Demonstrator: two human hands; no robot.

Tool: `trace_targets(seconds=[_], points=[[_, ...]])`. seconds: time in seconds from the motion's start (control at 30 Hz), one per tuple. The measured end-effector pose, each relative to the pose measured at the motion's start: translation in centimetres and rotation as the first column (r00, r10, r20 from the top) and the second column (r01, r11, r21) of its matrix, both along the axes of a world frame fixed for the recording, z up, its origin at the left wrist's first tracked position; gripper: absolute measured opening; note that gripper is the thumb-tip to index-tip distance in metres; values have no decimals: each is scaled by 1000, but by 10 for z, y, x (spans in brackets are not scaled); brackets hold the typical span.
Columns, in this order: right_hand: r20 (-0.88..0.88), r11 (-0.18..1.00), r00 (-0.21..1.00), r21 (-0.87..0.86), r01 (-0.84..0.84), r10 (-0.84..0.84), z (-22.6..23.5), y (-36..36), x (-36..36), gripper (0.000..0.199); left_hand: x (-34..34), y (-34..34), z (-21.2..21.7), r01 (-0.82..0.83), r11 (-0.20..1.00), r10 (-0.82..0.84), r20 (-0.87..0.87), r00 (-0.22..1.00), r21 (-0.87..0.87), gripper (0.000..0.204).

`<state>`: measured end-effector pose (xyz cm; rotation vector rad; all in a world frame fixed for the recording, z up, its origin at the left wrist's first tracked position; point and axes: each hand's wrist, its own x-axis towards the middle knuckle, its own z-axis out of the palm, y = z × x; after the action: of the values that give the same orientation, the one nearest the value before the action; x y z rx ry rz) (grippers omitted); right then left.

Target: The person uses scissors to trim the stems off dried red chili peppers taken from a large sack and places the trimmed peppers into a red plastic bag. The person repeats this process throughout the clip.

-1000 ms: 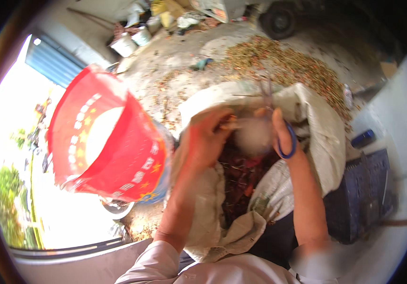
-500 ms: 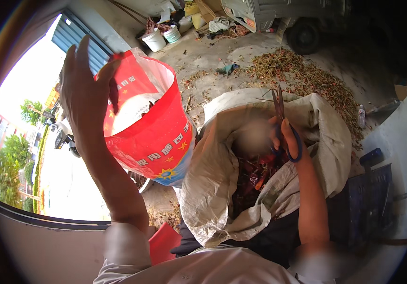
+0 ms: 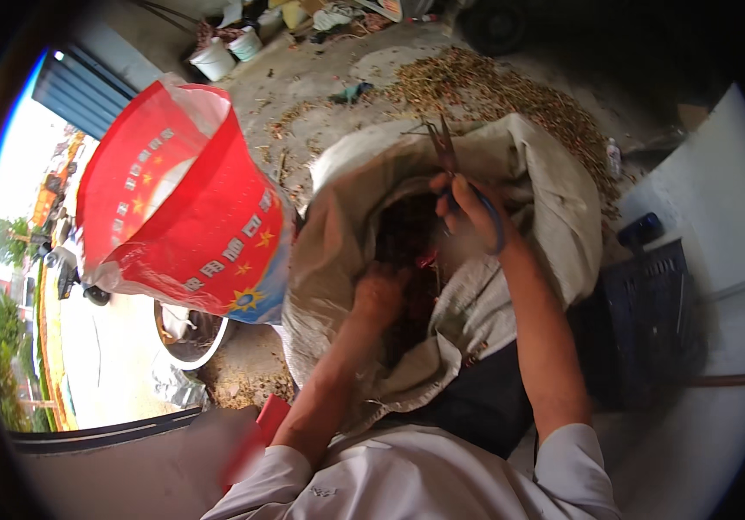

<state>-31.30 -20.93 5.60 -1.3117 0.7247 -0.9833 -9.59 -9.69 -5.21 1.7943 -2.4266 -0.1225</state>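
A pale woven sack (image 3: 325,238) stands open in front of me, its rim rolled back around dark red dried chilies (image 3: 409,232). My left hand (image 3: 379,295) reaches down inside it among the chilies. Its fingers are hidden and blurred there. Over the sack's far side, my right hand (image 3: 472,212) grips a pair of scissors (image 3: 444,149) by dark blue loop handles, the blades pointing away from me and slightly apart. To the left of the sack stands a tall red printed plastic bag (image 3: 234,204) with its mouth open. Neither hand touches that bag.
Stems and bits lie heaped on the floor (image 3: 485,82) beyond the sack. A white-rimmed round tub (image 3: 204,357) sits by the red bag's base. Two white buckets stand far left. At right are a dark blue plastic crate (image 3: 650,299) and a small bottle (image 3: 614,159).
My left hand has come from above the red bag, where its fingers were spread beside a dark red chili, down into the sack. The right hand still holds the scissors. The view has shifted.
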Motion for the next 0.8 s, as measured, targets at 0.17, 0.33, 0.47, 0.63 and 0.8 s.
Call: trace_targets(seconds=[0.17,0.33,0.47,0.63,0.8], points=[[199,952,980,296,-82,23,-36,2,-4,67,2,10,8,149,988,-143,-129,981,38,27],[385,859,918,497,-121,-93,-48,37,1,65,1,51,9,193,970,-209,-101,973,-144,42],[415,753,874,652,-92,-253,-47,69,20,65,-4,59,-35,136,978,-161,-161,974,-160,37],[562,730,733,671,-132,-384,-49,108,29,65,-11,52,-26,177,935,-239,-176,955,-306,25],[561,730,713,676,-101,-421,-59,138,21,60,-18,41,-30,28,960,-125,-338,933,-278,36]])
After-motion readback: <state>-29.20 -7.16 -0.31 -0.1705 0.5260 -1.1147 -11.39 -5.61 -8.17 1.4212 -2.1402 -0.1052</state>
